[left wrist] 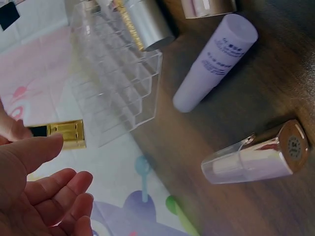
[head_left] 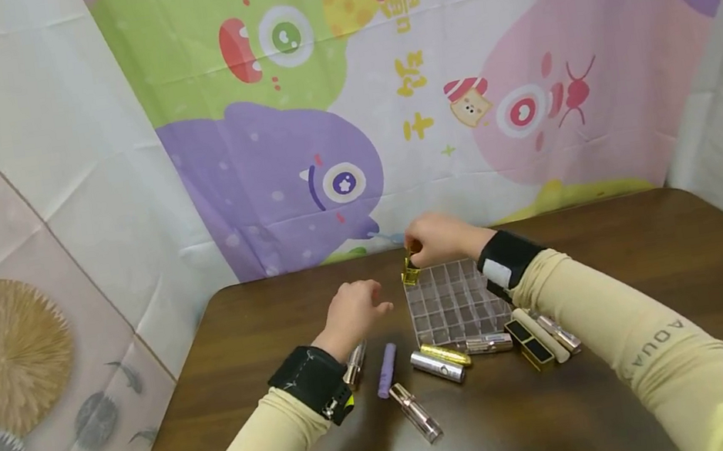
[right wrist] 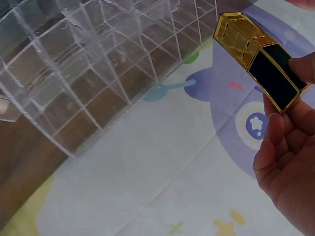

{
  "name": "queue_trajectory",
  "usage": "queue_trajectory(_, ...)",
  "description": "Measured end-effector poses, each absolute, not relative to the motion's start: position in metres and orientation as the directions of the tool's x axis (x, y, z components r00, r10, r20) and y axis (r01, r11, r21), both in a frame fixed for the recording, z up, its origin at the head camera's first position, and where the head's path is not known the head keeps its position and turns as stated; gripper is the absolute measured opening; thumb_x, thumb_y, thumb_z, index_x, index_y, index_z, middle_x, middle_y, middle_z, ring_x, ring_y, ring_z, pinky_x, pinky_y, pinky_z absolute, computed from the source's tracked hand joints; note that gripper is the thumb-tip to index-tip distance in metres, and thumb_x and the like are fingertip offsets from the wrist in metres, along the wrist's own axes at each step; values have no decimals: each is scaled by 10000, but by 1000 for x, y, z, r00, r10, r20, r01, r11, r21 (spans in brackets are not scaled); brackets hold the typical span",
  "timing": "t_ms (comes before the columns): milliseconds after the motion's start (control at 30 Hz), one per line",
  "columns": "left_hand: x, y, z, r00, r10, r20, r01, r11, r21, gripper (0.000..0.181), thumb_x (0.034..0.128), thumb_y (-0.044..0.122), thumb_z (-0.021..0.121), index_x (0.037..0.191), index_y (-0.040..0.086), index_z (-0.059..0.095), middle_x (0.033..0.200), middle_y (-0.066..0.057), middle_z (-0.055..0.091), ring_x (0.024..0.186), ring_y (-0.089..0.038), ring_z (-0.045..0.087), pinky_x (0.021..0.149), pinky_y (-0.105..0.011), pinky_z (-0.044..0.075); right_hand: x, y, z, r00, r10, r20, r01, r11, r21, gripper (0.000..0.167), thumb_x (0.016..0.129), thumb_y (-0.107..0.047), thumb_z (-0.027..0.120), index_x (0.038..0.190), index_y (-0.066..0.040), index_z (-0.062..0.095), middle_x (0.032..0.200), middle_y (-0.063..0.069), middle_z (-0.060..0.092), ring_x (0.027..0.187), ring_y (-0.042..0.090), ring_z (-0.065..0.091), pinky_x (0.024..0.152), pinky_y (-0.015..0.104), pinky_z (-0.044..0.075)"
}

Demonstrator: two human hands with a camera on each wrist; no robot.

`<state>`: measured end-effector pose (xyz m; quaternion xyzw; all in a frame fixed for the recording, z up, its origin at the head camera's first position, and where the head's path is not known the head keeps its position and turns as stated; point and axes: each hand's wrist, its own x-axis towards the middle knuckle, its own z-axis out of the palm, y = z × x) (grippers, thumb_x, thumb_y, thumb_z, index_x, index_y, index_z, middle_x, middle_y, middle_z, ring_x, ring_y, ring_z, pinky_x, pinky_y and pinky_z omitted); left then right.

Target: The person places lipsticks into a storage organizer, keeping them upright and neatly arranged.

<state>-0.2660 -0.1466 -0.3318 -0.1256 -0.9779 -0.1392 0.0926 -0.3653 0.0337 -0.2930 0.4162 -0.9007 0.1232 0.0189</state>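
My right hand (head_left: 440,237) pinches a black-and-gold lipstick (right wrist: 273,69) between thumb and fingers. In the head view the lipstick is held over the far left corner of a clear compartment organizer (head_left: 446,302). Its gold end points down toward the grid; whether it touches the organizer I cannot tell. My left hand (head_left: 352,316) hovers left of the organizer, fingers loosely bent, holding nothing. In the left wrist view the left hand's thumb overlaps the gold lipstick end, but the head view shows them apart.
In front of the organizer lie a purple tube (head_left: 387,370), a rose-gold lipstick (head_left: 417,412), a silver tube (head_left: 437,367) and a gold tube (head_left: 446,355). Farther right are a black-and-gold lipstick (head_left: 529,341) and a cream tube (head_left: 541,335). A printed curtain (head_left: 437,167) hangs behind the table.
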Motion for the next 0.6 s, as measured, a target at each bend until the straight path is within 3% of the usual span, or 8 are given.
queue_trajectory(67,-266,-146,-336,-952,221,214,270,934,235,285,797,226,700,990,20,659,844,-76,656,826,-278,589,705,-370,468,-365,29,-293,-654,-748,112,-753,630,-190,75,760,-119,599,717,-64,626,629,-7,507,571,125,433,552,255,360)
queue_trajectory(200,-267,-145,-342,-953,216,211,262,940,219,255,791,221,703,958,33,660,816,-66,647,823,-292,581,700,-382,468,-364,22,-288,-644,-761,75,-762,631,-147,219,757,-82,598,583,-115,469,557,-26,334,527,130,300,527,260,241)
queue_trajectory(600,-272,-145,-353,-941,268,209,310,929,205,217,782,202,705,913,33,666,760,-48,634,754,-243,615,652,-366,481,-365,5,-282,-636,-771,-36,-770,637,-21,359,762,-75,624,534,-164,362,529,-52,228,513,112,214,502,250,194)
